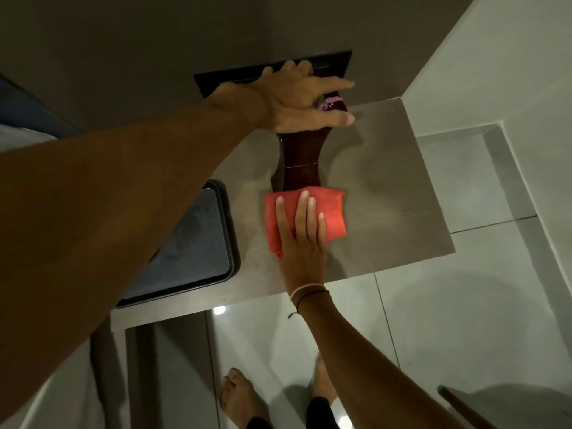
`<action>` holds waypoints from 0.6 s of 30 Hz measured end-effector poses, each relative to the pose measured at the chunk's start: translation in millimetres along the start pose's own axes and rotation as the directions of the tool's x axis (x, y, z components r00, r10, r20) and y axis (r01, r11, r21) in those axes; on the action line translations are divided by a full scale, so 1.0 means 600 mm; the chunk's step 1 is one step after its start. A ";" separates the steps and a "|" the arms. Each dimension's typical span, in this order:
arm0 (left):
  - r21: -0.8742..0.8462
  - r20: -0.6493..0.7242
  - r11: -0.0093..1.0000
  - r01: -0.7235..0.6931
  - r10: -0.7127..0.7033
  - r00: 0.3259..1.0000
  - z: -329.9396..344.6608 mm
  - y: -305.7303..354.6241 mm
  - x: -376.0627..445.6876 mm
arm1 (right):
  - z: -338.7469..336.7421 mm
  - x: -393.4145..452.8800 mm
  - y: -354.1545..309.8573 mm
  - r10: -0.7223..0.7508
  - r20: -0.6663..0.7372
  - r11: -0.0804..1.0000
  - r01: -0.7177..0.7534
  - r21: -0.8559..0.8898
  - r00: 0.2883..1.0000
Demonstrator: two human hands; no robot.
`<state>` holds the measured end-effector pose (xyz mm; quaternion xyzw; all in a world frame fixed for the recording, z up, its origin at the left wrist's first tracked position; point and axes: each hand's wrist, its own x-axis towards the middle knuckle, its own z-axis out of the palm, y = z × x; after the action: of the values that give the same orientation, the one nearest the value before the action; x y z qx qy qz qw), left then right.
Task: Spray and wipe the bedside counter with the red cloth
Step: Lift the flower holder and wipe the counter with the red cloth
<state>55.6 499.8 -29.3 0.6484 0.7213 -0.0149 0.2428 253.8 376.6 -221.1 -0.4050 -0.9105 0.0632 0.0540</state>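
A folded red cloth (pixel 332 212) lies flat on the grey wood-grain bedside counter (pixel 396 196), near its middle. My right hand (pixel 301 243) presses down on the cloth with fingers spread. Just behind the cloth stands a tall dark red vase (pixel 301 162) with purple flowers at its mouth. My left hand (pixel 301 97) grips the top of the vase, palm over the rim. No spray bottle is visible.
A dark tray (pixel 229 224) holding something dark sits on the counter's left part, partly under my left forearm. A black wall panel (pixel 334 61) is behind the vase. Glossy floor tiles (pixel 433 320) and my bare feet lie below; a dark wooden edge (pixel 461 407) is at bottom right.
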 end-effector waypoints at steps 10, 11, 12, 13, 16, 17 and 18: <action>-0.003 -0.013 1.000 -0.008 0.008 1.000 -0.001 -0.003 -0.001 | -0.052 -0.023 0.040 0.384 -0.147 0.916 -0.356 0.185 0.912; 0.000 -0.017 1.000 -0.009 0.009 1.000 0.000 -0.004 -0.001 | -0.050 -0.016 0.038 0.387 -0.111 0.917 -0.371 0.145 0.915; 0.003 -0.023 1.000 -0.013 0.013 1.000 0.000 -0.004 -0.001 | -0.048 -0.009 0.032 0.380 -0.030 0.919 -0.374 0.125 0.924; 0.010 -0.030 1.000 -0.017 0.018 0.999 0.000 -0.004 -0.001 | -0.043 -0.005 0.024 0.365 0.057 0.922 -0.369 0.118 0.929; 0.023 -0.041 0.999 -0.026 0.027 0.999 0.000 -0.005 0.002 | -0.030 -0.003 0.005 0.268 0.149 0.949 -0.287 0.127 0.952; 0.019 -0.043 1.000 -0.023 0.023 0.999 -0.001 -0.005 0.002 | -0.029 -0.003 0.000 0.203 0.136 0.965 -0.221 0.138 0.970; 0.013 -0.043 1.000 -0.018 0.018 0.999 -0.001 -0.005 0.002 | -0.027 -0.001 -0.003 0.131 0.124 0.977 -0.150 0.152 0.984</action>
<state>52.5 500.9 -29.9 0.6567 0.7204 -0.0034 0.2231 255.5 376.2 -205.0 -0.4585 -0.8731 0.1632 0.0301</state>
